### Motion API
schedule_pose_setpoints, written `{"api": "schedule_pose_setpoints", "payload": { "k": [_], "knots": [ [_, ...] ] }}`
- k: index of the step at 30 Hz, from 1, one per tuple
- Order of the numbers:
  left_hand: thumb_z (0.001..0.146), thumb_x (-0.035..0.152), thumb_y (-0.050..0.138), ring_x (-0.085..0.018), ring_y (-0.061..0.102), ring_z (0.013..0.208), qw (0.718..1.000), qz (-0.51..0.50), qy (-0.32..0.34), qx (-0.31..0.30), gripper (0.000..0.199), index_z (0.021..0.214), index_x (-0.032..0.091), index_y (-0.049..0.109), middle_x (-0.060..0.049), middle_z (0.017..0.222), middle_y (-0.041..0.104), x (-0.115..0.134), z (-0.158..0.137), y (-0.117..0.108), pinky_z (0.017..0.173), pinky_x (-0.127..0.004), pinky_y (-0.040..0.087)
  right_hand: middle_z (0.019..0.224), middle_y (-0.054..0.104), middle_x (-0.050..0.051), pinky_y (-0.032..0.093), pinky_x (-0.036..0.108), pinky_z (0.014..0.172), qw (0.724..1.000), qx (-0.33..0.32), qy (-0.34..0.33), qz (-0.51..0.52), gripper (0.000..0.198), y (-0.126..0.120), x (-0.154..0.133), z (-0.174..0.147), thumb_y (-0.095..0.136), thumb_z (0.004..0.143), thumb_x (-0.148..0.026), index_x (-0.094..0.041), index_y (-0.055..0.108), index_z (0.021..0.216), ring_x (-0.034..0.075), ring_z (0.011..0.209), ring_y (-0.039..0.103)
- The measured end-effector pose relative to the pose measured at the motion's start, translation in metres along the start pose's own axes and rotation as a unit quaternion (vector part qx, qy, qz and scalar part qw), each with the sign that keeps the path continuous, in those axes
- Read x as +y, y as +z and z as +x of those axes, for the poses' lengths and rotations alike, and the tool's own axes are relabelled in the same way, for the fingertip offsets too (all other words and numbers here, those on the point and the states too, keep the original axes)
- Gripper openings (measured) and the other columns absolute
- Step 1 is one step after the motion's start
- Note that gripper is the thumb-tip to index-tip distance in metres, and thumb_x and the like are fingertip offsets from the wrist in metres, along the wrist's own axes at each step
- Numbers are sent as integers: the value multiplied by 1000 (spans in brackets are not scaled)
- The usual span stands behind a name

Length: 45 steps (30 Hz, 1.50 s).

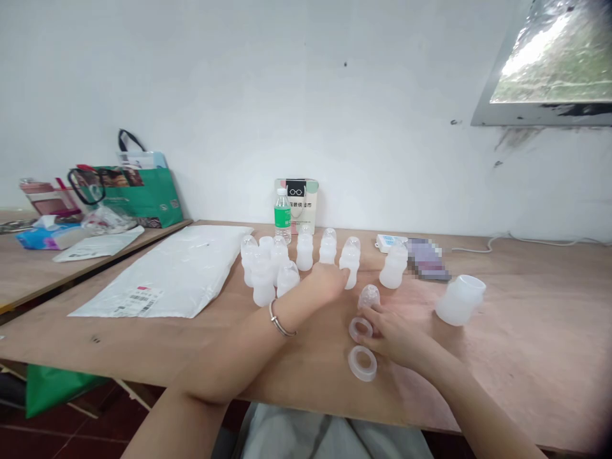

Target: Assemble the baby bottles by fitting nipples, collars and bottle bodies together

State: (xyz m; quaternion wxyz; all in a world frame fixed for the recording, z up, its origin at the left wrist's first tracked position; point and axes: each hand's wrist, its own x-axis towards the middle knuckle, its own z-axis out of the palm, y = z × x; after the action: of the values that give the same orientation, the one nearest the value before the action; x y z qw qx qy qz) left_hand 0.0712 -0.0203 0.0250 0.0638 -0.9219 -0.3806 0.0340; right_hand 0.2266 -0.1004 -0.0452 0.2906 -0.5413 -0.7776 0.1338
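My left hand [331, 282] reaches across to a capped white baby bottle [351, 258], its curled fingers against the bottle's side and partly hidden. Thumb and fingers of my right hand [394, 335] close around a translucent collar ring [354, 329] lying on the table. Just behind that ring, by my right fingertips, is a clear dome cap [370, 296]. A second, larger-looking ring [354, 364] lies flat nearer to me. To the right, an uncapped frosted bottle [459, 301] leans a little. Another bottle [393, 268] with a clear top stands behind my right hand.
Several baby bottles [263, 284] stand grouped beyond my left forearm. A water bottle [282, 217] and a paper bag [308, 210] are by the wall. Left lies a large white mailing bag [176, 271]. A phone-like object [428, 260] and a cable [471, 250] lie back right.
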Motion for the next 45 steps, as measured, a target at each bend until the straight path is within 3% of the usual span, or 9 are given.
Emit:
{"api": "schedule_pose_setpoints", "payload": {
  "k": [4,7,12,15,23,26,32,38,45],
  "knots": [
    [86,15,41,-23,63,83,992,-11,38,117,44,129,21,43,-13,109,58,-11,-27,-37,66,-34,48,66,62,2,42,32,54,996,-32,45,68,14,-19,-13,14,60,79,-37,-24,60,79,18,60,57],
    [90,24,41,-17,61,84,958,-113,83,249,31,120,22,51,-8,110,56,-25,-46,-64,73,-32,50,88,67,2,50,32,71,951,26,32,306,27,-43,-29,35,64,78,-41,-24,60,100,18,79,63],
    [89,22,51,-14,59,94,758,-271,143,576,16,104,21,57,-4,102,61,-33,-54,-77,84,-30,50,89,71,2,52,27,85,798,64,-21,599,27,-63,-53,76,63,78,-40,-21,66,97,15,87,66],
    [86,19,58,-16,60,98,681,-292,172,649,16,101,20,58,-5,100,63,-27,-47,-57,88,-34,50,91,73,2,52,23,87,742,31,-37,669,26,-53,-61,88,61,81,-41,-21,69,96,14,91,67],
    [77,18,68,-16,61,85,683,-153,150,699,16,90,20,58,-3,93,63,-29,-35,6,76,-34,52,90,74,1,56,23,79,728,-47,-30,683,30,-16,-45,79,75,70,-42,-21,72,91,14,85,69],
    [77,18,67,-17,60,85,664,-128,149,721,17,91,20,57,-4,95,62,-30,-35,11,77,-36,50,88,74,0,56,21,79,712,-64,-33,698,28,-10,-42,75,75,72,-40,-23,72,94,12,82,69],
    [76,16,66,-17,58,84,698,-44,162,696,19,93,20,57,-6,95,62,-23,-32,19,78,-36,47,84,74,-3,55,12,68,668,-42,-22,743,25,-3,-39,75,79,67,-35,-23,72,87,6,72,68],
    [79,21,61,-20,57,88,734,4,100,671,15,94,19,59,-8,96,62,-21,-32,27,81,-38,45,90,73,-2,57,17,71,683,-33,-20,730,29,-2,-25,70,78,68,-38,-24,70,93,10,77,69],
    [81,33,61,-25,56,103,756,-10,128,641,28,100,14,56,-17,112,59,-8,-31,30,83,-39,50,83,71,-3,54,13,63,695,-69,-35,715,35,0,-19,65,80,66,-40,-23,67,94,8,72,67]
  ]
}}
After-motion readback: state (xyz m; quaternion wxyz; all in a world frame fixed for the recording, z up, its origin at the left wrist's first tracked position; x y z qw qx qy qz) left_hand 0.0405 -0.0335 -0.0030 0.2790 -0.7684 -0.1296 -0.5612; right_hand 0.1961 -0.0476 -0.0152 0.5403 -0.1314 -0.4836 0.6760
